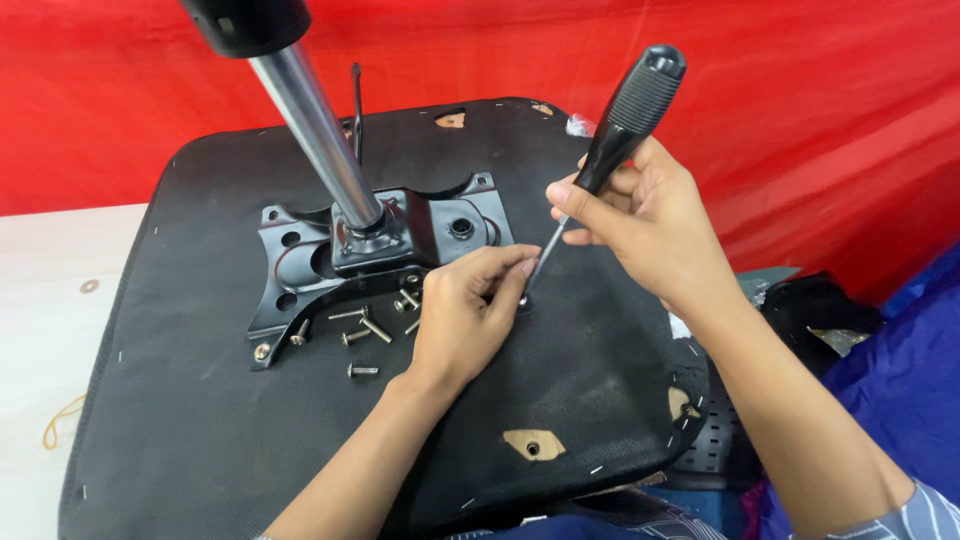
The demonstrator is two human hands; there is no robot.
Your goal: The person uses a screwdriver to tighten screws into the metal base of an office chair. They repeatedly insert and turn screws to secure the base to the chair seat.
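Note:
An upturned chair seat point(200, 430) covered in black fabric lies in front of me. A black metal mounting plate point(300, 250) sits on it, with a chrome gas-lift column point(315, 125) rising from its middle. My right hand point(650, 215) grips a black-handled screwdriver point(625, 120), tilted, its tip down on the seat near a screw hole. My left hand point(470, 310) rests on the seat, fingertips pinched at the screwdriver tip; the screw itself is hidden. Several loose bolts point(365, 330) lie beside the plate, left of my left hand.
A red cloth point(800, 100) hangs behind. The seat rests on a pale wooden surface point(50, 320) with a washer and a rubber band on it. Blue fabric point(900, 380) and a black perforated part point(715, 440) lie at the right.

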